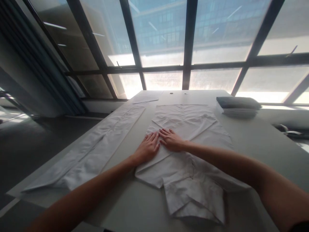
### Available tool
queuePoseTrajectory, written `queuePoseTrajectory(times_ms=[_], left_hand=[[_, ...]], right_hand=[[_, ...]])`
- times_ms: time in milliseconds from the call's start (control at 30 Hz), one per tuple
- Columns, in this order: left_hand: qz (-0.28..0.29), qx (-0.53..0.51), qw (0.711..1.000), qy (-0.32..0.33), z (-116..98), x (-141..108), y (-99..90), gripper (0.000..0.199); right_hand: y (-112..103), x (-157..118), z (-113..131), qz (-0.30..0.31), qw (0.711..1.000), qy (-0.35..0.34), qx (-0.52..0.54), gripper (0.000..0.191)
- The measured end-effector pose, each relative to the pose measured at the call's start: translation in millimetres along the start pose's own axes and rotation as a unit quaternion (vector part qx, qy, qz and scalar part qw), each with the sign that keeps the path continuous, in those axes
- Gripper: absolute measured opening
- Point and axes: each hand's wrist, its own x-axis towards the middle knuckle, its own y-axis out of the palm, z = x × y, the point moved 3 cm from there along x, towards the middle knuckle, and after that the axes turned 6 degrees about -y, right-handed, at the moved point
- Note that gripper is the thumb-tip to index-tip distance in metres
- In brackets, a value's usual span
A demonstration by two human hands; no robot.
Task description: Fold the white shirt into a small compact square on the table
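Both forearms enter from the bottom edge and converge on a white shirt (pixel 190 154) spread flat on the counter (pixel 135 206).

Hand positions:
- Left hand (pixel 147 148): palm down on the shirt's left side, at the folded edge. Fingers (pixel 152 138) released, extended and held close together, flat against the cloth. Nothing is grasped.
- Right hand (pixel 172 140): palm down on the shirt, just beside the left hand. Fingers (pixel 165 132) released, extended, pointing toward the left hand. Nothing is grasped.
- The fingertips of the two hands meet or nearly meet; whether they touch cannot be told.

Shirt position:
- It lies in the middle of the counter, lengthwise away from the camera.
- The collar end is nearest the camera, close to the near counter edge.
- Parts of the cloth are folded inward over the body, forming diagonal creases beyond the hands.

Surroundings:
- A second white garment (pixel 96 151) lies flat to the left of the shirt, apart from it, and runs along the left counter edge.
- A stack of folded cloth (pixel 238 106) with a dark piece on top sits at the far right of the counter, well apart from the hands.
- Large windows (pixel 164 42) with dark frames stand behind the counter.
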Motion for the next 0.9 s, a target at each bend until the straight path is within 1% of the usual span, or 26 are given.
queuePoseTrajectory(times_ms=[33,100,200,333,400,467,567,667,800,900], left_hand=[[-0.001,0.003,1.000,0.001,1.9,-0.2,0.9,0.063],[-0.003,0.008,1.000,0.003,5.3,0.3,2.4,0.064],[-0.010,0.014,1.000,0.002,8.4,1.9,5.1,0.065],[-0.015,0.014,1.000,0.004,9.5,3.3,7.1,0.065],[-0.012,0.014,1.000,0.003,9.5,3.4,6.7,0.066],[-0.009,0.016,1.000,0.001,9.3,3.4,5.8,0.066],[-0.006,0.017,1.000,-0.002,9.3,3.7,5.1,0.066],[-0.007,0.016,1.000,0.001,10.2,4.6,5.5,0.064],[-0.009,0.008,1.000,0.016,10.6,3.9,1.2,0.061],[0.002,-0.006,0.999,0.047,5.0,-0.8,-8.0,0.063]], right_hand=[[1.0,-2.2,-4.8,0.004,1.000,0.000,0.000,0.068],[-4.2,-9.6,-27.5,0.008,1.000,0.024,-0.006,0.072],[-23.0,-30.3,-83.7,0.008,0.994,0.105,-0.023,0.076],[-54.6,-78.7,-165.6,0.003,0.968,0.241,-0.069,0.074],[-68.1,-103.5,-197.2,-0.001,0.953,0.289,-0.093,0.069],[-77.0,-122.3,-219.4,-0.002,0.939,0.327,-0.106,0.067],[-80.9,-134.8,-235.3,-0.009,0.930,0.351,-0.110,0.066],[-79.5,-136.1,-236.7,-0.028,0.930,0.349,-0.109,0.065],[-81.5,-138.3,-226.9,-0.070,0.930,0.339,-0.125,0.062],[-86.1,-140.1,-211.0,-0.110,0.924,0.335,-0.148,0.058]])
